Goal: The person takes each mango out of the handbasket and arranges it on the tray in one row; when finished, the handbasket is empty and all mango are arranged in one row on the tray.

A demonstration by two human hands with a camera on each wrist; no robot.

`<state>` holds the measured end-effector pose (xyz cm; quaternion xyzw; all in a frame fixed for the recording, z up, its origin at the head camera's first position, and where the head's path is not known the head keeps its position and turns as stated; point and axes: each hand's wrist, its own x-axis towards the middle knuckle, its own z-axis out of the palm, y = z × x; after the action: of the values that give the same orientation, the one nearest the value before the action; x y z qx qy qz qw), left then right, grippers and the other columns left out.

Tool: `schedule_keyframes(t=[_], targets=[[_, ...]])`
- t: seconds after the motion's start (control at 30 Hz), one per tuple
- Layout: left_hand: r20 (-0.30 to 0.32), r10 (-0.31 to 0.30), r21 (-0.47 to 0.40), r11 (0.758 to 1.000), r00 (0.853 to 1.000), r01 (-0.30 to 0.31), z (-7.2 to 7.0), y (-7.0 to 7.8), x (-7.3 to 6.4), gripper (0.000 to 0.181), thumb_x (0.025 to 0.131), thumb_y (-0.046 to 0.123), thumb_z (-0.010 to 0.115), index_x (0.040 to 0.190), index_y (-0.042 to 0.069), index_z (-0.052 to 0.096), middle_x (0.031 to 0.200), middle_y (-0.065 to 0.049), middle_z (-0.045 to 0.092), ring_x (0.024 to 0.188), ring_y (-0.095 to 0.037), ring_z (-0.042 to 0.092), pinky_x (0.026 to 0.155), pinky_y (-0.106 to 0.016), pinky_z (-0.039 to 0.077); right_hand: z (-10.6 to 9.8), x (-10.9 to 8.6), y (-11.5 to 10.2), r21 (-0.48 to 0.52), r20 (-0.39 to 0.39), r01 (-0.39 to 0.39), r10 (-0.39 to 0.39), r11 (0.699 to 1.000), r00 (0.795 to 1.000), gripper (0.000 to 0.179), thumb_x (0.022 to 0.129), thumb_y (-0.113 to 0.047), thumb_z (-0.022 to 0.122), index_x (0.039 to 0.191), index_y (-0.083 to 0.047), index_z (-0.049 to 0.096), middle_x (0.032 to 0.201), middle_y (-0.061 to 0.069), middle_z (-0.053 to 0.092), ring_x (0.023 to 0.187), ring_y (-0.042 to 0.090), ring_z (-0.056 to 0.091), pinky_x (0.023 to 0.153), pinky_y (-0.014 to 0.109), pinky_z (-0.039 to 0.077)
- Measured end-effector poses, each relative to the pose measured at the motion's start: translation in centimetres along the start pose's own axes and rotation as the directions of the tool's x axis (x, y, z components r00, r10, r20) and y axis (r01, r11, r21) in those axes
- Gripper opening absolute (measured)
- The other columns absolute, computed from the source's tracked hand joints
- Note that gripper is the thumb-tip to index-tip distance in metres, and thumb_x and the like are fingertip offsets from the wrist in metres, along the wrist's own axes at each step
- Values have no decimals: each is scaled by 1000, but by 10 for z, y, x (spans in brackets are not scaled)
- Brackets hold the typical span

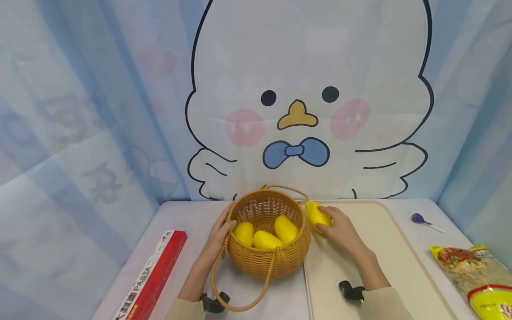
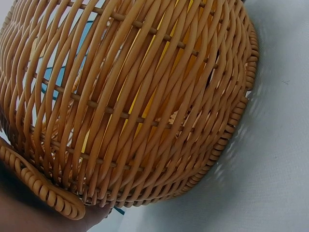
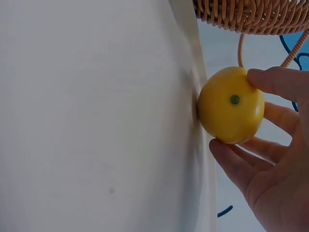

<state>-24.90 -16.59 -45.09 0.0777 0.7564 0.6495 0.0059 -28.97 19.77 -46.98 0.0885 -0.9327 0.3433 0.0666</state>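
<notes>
A round wicker basket point(image 1: 266, 262) stands beside a cream tray, with three yellow mangoes point(image 1: 286, 230) inside it. My left hand point(image 1: 214, 240) grips its left rim, thumb over the edge; the left wrist view is filled by the woven wall point(image 2: 145, 106), yellow showing through the gaps. To the right of the basket, my right hand point(image 1: 343, 230) holds another yellow mango point(image 1: 316, 214) at the far left part of the tray. Seen from the right wrist, thumb and fingers lie around that mango point(image 3: 227, 116), whose green stem spot faces the camera.
The cream tray point(image 1: 384, 249) has a raised rim. One basket handle point(image 1: 266, 291) hangs toward me. A red pasta box point(image 1: 160, 271) lies on the left. At right are a purple lollipop point(image 1: 418, 218) and a food bag point(image 1: 476, 271). A printed curtain point(image 1: 308, 53) closes the back.
</notes>
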Motion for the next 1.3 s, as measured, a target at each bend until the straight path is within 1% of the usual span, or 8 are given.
schedule_keyframes(t=[0.23,0.47,0.57,0.73,0.87,1.0,1.2,1.3], targets=[[-4,3,-5,1000,1000,-3,1,0,0,58,102,31,43,157,32,26,164,3,26,153,-30,24,122,-60,19,-3,-5,-4,-19,-13,-36,35,999,999,61,92,-32,66,145,-5,49,151,25,42,138,46,40,113,65,34],[-2,7,-3,1000,1000,-7,1,-1,0,57,102,32,44,156,35,27,164,4,26,153,-29,24,123,-59,19,-10,-8,-7,20,-87,5,-3,1000,996,56,92,-26,65,142,-5,51,150,23,45,136,44,44,104,59,46],[-2,8,-1,1000,1000,-8,0,-1,0,58,102,33,44,157,33,26,164,4,26,153,-29,24,123,-59,18,-13,-8,-9,49,-110,23,-17,999,994,55,93,-26,65,141,-5,52,149,22,46,134,43,47,104,57,47],[-3,1,2,1000,1000,-1,0,-1,0,57,102,34,44,157,34,27,164,5,26,153,-28,24,123,-60,19,-15,-8,-13,73,-142,45,-34,996,989,54,94,-27,66,143,-9,51,149,18,47,132,40,49,105,56,47],[3,-2,-5,1000,1000,2,0,0,0,57,102,35,45,156,35,27,164,6,26,153,-28,23,123,-59,18,-20,-10,-25,77,-184,93,-77,993,980,54,94,-30,66,143,-12,52,149,16,49,131,38,50,104,56,47],[7,-2,-9,1000,1000,2,0,1,0,57,102,34,44,156,34,27,164,6,25,154,-27,22,123,-58,18,-25,-14,-42,97,-204,135,-113,986,972,53,93,-29,68,143,-14,53,149,14,50,133,38,49,105,58,47],[3,-7,1,1000,1000,7,0,0,0,56,103,32,43,156,35,26,165,6,25,153,-28,23,123,-59,19,-26,-19,-65,101,-182,166,-146,981,972,54,92,-29,69,143,-19,53,150,10,50,141,35,43,112,62,38],[3,-6,2,1000,1000,6,0,-1,-1,57,103,33,43,157,33,25,165,6,25,153,-28,23,123,-59,18,-22,-21,-74,118,-164,187,-167,975,972,55,92,-31,69,143,-22,53,150,7,50,142,33,42,112,63,37]])
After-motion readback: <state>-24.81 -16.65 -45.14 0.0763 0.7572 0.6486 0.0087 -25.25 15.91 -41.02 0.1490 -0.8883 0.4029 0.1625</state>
